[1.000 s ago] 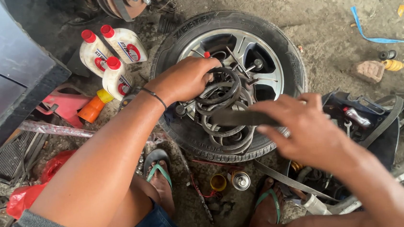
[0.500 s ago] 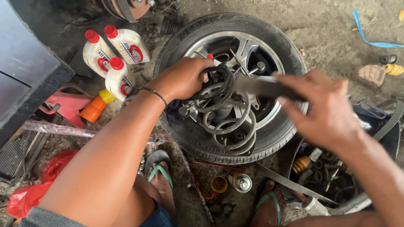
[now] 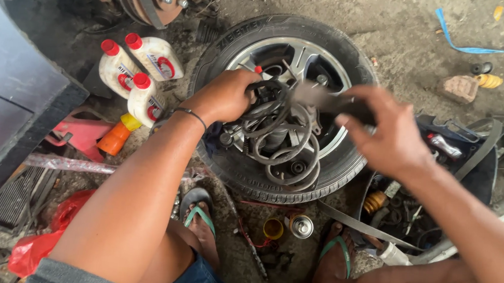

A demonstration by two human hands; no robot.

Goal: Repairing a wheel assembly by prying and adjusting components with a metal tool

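The left hand (image 3: pixel 227 96) is closing over the top of a coil spring assembly (image 3: pixel 282 141), fingers wrapped round the upper mount and pinning it in place, while the right hand (image 3: pixel 384 134) is gripping the handle end of a dark tool (image 3: pixel 327 101), blurred with motion, whose other end is reaching across to the top of the same assembly. Judging by this, the step in hand is working on the fastening at the top of the strut, one hand steadying, the other turning or levering; the next move seems to call for a firm hold by the left so the spring is not rolling, and a clean seat of the tool on the fitting. The left arm is running out nearly straight from the lower left, wrist slightly bent down, a thin band at the wrist; the right forearm is coming in from the lower right, wrist cocked inward. The spring assembly is lying on a wheel (image 3: pixel 282 102) laid flat on the ground, across its alloy rim. Just left of the wheel three white bottles with red caps (image 3: pixel 141 70) are standing together, an orange bottle (image 3: pixel 114 138) beside them. Near the person's sandalled feet two small cans (image 3: pixel 288 227) are sitting, and a dark tool bag (image 3: pixel 441 174) is lying open to the right.
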